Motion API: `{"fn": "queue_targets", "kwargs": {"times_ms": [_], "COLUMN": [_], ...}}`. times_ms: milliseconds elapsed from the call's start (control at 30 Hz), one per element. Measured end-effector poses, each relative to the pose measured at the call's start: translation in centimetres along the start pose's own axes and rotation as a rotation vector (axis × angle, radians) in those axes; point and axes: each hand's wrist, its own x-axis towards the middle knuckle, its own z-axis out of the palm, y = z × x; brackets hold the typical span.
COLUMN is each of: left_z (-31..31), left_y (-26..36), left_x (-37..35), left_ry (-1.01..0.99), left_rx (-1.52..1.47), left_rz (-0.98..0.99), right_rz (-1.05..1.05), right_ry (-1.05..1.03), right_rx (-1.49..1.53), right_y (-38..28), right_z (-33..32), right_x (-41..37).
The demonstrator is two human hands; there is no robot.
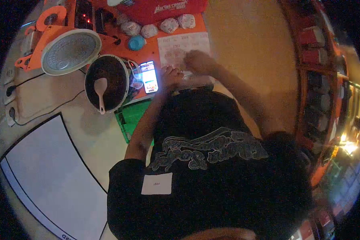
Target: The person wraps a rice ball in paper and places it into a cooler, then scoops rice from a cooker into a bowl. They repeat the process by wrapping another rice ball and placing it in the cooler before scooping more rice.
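Observation:
Over the near part of a white printed paper sheet [184,46], my two hands are close together. My left hand [173,76] has its fingers bent at the sheet's lower left edge; what lies under them is hidden. My right hand [199,63] is curled over the sheet, slightly blurred, and its fingertips cannot be made out. A pale, shiny bit of material [193,79] shows just below both hands. Left of my left hand lies a lit phone [150,78]. Beyond the sheet sit several paper-wrapped round bundles [169,25].
A rice cooker [106,64] stands open on the left with a white rice paddle [101,90] inside. Its round lid [71,51] lies beyond it. A blue bowl [136,43], a red bag [164,9], a green item [134,120] and power cords [48,112] are around.

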Motion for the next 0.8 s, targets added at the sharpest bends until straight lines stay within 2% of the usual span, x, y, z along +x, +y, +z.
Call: {"fn": "queue_targets", "kwargs": {"times_ms": [33, 100, 167, 200, 267, 300, 367, 400, 433, 500, 533, 600, 633, 700, 733, 767, 800], "left_z": [-0.1, -1.0, -2.3, -2.9, -4.1, -4.2, -4.4, -4.6, -4.3, -3.0, 0.0, 7.4, 7.2, 5.4, 0.1, -1.4, -2.3], "left_y": [0.2, 0.5, 0.7, 0.9, 1.0, 0.9, 0.8, 0.7, 0.3, -1.3, -2.6, -5.1, -5.2, -5.0, -2.9, -2.5, -2.2], "left_x": [-0.3, -1.3, -2.7, -4.0, -6.0, -6.1, -6.2, -5.8, -5.2, -3.6, -3.7, -5.6, -5.7, -5.5, -2.9, -2.2, -2.0], "left_ry": [0.006, 0.005, -0.045, -0.045, -0.027, -0.028, 0.3, 0.379, 0.384, -0.053, -0.043, -0.082, -0.072, -0.079, -0.036, -0.038, 0.153], "left_rx": [0.021, 0.052, -0.05, -0.045, 0.013, 0.012, 0.047, -0.151, -0.145, -0.405, -0.405, -0.461, -0.458, -0.149, -0.201, -0.2, -0.135], "left_rz": [-0.003, -0.011, -0.239, -0.245, -0.57, -0.576, -0.801, -0.87, -0.881, -1.069, -1.079, -0.948, -0.956, -0.994, -1.193, -1.196, -1.051], "right_rz": [-0.001, -0.036, -0.053, -0.058, -0.101, -0.138, -0.147, -0.152, -0.165, -0.189, -0.2, -0.225, -0.237, -0.197, -0.2, -0.246, -0.292], "right_ry": [0.004, -0.301, -0.323, -0.352, -0.296, -0.239, -0.266, -0.288, -0.292, -0.342, -0.346, -0.326, -0.328, -0.272, -0.272, -0.203, -0.134], "right_rx": [0.002, 0.11, 0.072, 0.029, 0.042, 0.058, 0.058, 0.056, 0.055, -0.049, -0.055, -0.035, -0.041, -0.04, -0.039, -0.028, -0.016], "right_y": [0.0, -0.5, -0.3, 0.1, 0.5, 0.7, 1.0, 0.8, 0.6, 0.5, 0.6, 1.1, 1.0, 0.5, 0.8, 1.1, 1.0], "right_z": [1.0, 2.3, 2.5, 2.5, 2.7, 2.8, 2.7, 2.6, 2.3, 1.8, 2.2, 3.3, 3.0, 2.3, 2.5, 2.8, 3.1], "right_x": [0.6, 1.6, 1.5, 1.2, 0.4, 0.1, -0.2, -0.2, 0.0, 0.2, 0.2, 0.4, 0.5, 0.4, 0.3, 0.1, -0.1]}}
